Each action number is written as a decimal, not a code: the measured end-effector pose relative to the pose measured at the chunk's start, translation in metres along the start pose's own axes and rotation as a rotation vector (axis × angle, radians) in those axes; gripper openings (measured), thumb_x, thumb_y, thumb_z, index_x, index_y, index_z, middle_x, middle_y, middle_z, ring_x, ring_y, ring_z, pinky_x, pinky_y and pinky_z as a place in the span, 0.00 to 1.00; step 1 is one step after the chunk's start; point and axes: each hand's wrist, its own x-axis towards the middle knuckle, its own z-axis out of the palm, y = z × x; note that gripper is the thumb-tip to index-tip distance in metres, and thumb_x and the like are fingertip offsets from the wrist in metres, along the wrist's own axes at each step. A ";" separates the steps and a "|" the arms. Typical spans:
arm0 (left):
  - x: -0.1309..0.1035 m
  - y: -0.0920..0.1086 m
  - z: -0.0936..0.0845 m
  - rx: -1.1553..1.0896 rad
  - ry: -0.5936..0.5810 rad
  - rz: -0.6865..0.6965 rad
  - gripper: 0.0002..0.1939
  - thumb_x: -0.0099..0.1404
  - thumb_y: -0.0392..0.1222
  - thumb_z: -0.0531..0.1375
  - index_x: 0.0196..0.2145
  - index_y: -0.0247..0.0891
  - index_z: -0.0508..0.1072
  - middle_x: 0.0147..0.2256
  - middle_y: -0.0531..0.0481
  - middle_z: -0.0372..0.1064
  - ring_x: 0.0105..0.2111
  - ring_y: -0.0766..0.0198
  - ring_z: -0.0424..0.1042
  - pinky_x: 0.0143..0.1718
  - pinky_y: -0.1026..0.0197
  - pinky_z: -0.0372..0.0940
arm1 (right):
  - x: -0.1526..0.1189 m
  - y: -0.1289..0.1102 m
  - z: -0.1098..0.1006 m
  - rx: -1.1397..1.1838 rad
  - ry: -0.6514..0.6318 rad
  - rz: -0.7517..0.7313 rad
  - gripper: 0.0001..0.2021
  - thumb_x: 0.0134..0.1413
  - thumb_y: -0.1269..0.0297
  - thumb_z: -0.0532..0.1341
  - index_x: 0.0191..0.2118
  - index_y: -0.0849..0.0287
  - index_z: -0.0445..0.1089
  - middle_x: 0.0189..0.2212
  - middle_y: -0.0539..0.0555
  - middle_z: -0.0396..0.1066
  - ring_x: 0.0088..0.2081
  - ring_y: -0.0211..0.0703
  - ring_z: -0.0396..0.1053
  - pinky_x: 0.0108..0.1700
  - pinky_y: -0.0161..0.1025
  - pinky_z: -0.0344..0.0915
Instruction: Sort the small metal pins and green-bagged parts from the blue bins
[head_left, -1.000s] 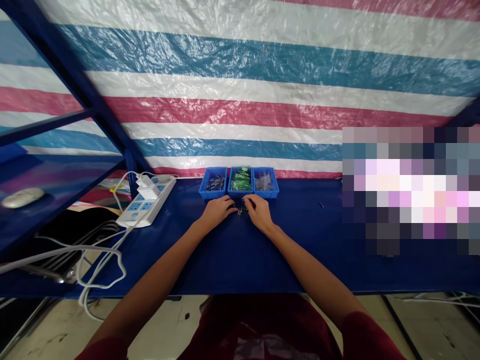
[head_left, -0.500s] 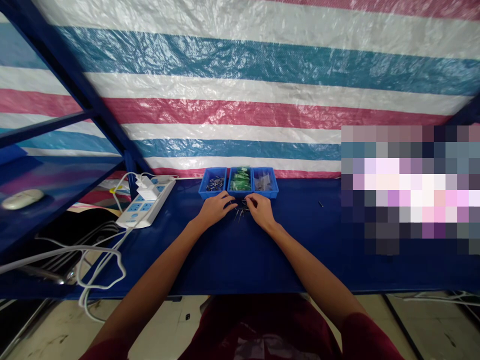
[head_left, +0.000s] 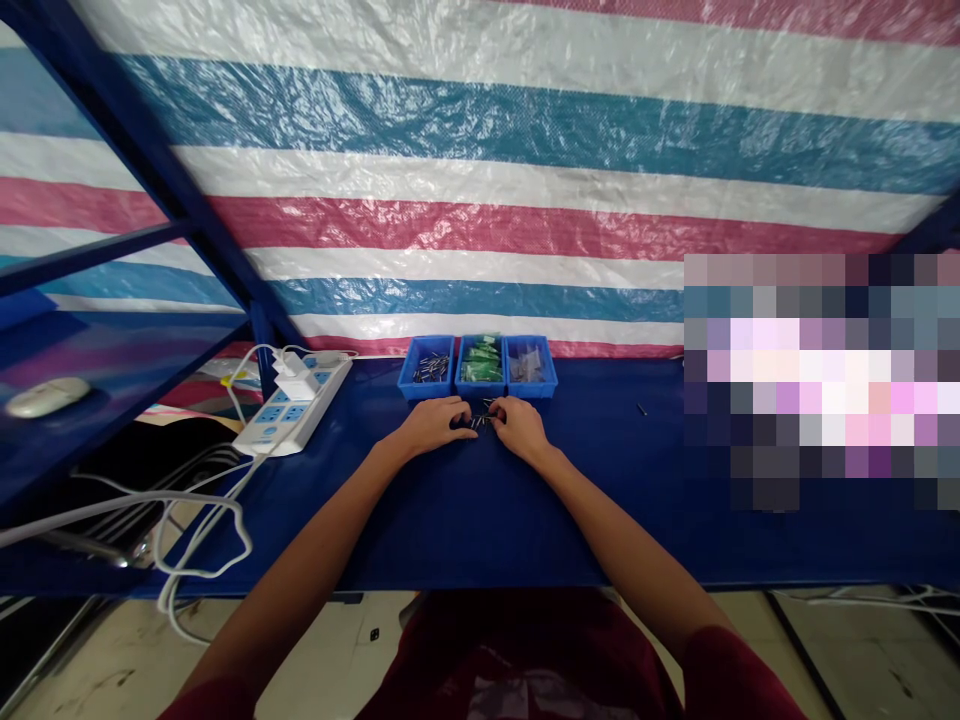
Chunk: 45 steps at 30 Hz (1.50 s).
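A small pile of thin, dark and silver screw-like pieces (head_left: 480, 421) lies on the blue table between my hands. My left hand (head_left: 435, 425) rests at the pile's left side, its thumb apart from the curled fingers and nothing seen in its grasp. On the opposite side, my right hand (head_left: 520, 427) has thumb and fingers pinched together at the pieces; what they hold is too small to make out. Just beyond the hands stand three joined blue bins: the left bin (head_left: 403, 388) with similar pieces, the middle bin (head_left: 480, 387) with green packets, the right bin (head_left: 553, 384) with small clear bags.
A white power strip (head_left: 300, 415) with plugged-in adapters and loose white cables (head_left: 244, 530) lies to the left. A white mouse (head_left: 48, 397) sits on the left shelf. One single piece (head_left: 642, 409) lies farther right. A striped sheet (head_left: 480, 220) hangs behind; the right side is pixelated.
My left hand has moved slightly toward me and its thumb has swung nearer the pile. My right hand has shifted slightly toward me. The pieces between them are gathered closer together.
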 end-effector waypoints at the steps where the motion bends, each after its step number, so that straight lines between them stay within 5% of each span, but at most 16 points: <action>1: 0.000 -0.001 -0.001 -0.009 -0.002 -0.004 0.20 0.63 0.60 0.56 0.34 0.39 0.71 0.30 0.52 0.69 0.30 0.63 0.68 0.29 0.64 0.56 | 0.000 0.000 0.001 0.000 0.006 -0.005 0.07 0.52 0.73 0.59 0.37 0.56 0.71 0.32 0.51 0.71 0.36 0.41 0.67 0.33 0.35 0.57; 9: -0.003 0.002 -0.011 -0.068 -0.063 0.025 0.19 0.60 0.59 0.58 0.30 0.39 0.72 0.28 0.53 0.69 0.27 0.64 0.67 0.28 0.65 0.55 | 0.000 0.003 0.005 0.048 0.066 -0.033 0.05 0.52 0.72 0.60 0.33 0.56 0.70 0.30 0.50 0.69 0.34 0.40 0.66 0.33 0.35 0.57; 23: 0.002 0.003 -0.006 -0.100 -0.074 -0.094 0.09 0.61 0.43 0.56 0.31 0.40 0.75 0.27 0.53 0.72 0.27 0.64 0.69 0.27 0.65 0.55 | -0.001 0.002 0.004 0.064 0.076 -0.044 0.03 0.50 0.71 0.62 0.29 0.57 0.67 0.29 0.49 0.69 0.32 0.39 0.64 0.31 0.35 0.54; 39: 0.000 -0.001 -0.008 -0.018 0.056 -0.106 0.10 0.65 0.43 0.51 0.36 0.40 0.72 0.36 0.49 0.74 0.35 0.60 0.72 0.35 0.62 0.62 | 0.000 -0.001 -0.001 0.072 0.062 -0.042 0.03 0.51 0.71 0.62 0.30 0.57 0.68 0.28 0.48 0.69 0.31 0.38 0.65 0.30 0.34 0.52; 42: 0.000 0.002 -0.010 -0.019 0.088 -0.156 0.11 0.67 0.44 0.50 0.38 0.40 0.71 0.34 0.49 0.75 0.33 0.60 0.72 0.34 0.62 0.61 | 0.000 0.001 -0.010 0.137 -0.019 -0.085 0.04 0.50 0.68 0.65 0.33 0.57 0.70 0.24 0.46 0.67 0.28 0.36 0.64 0.29 0.33 0.52; 45: 0.000 0.003 -0.011 -0.031 0.144 -0.189 0.12 0.68 0.45 0.50 0.38 0.40 0.70 0.33 0.50 0.75 0.31 0.61 0.72 0.32 0.63 0.61 | -0.001 0.003 -0.017 0.193 -0.279 -0.263 0.13 0.44 0.66 0.70 0.38 0.56 0.71 0.21 0.42 0.65 0.25 0.34 0.64 0.29 0.31 0.52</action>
